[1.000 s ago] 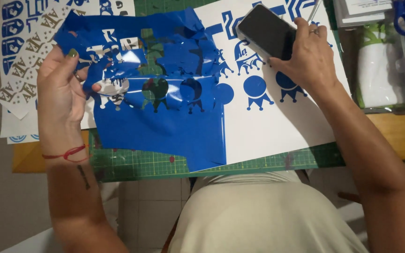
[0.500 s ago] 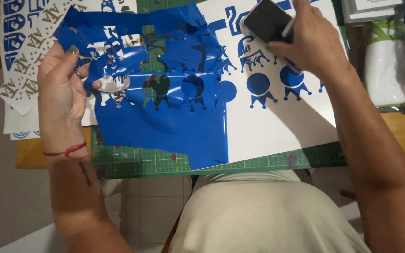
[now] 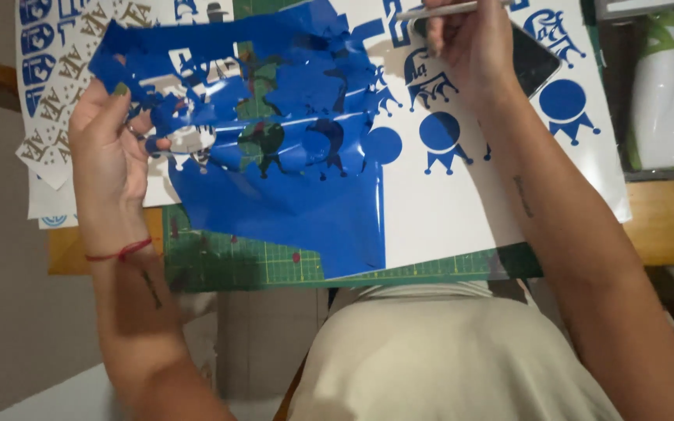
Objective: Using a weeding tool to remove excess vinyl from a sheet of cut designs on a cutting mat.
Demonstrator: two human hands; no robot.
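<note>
Vinyl sheet (image 3: 274, 195), blue, centre-left of frame, half peeled off white backing (image 3: 462, 226). Left hand (image 3: 107, 148) pinches its upper-left edge shut. Right hand (image 3: 470, 47), top centre, closed on thin tool (image 3: 431, 12) w/ dark phone (image 3: 536, 62) under palm. Best peel low & slow, pressing the backing flat so cut shapes stay down.

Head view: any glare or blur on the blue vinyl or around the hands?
Head view: soft sheen on the crinkled blue vinyl sheet; left hand fairly sharp, right hand slightly soft at the top edge; white container at right blurred behind glossy plastic.
</note>
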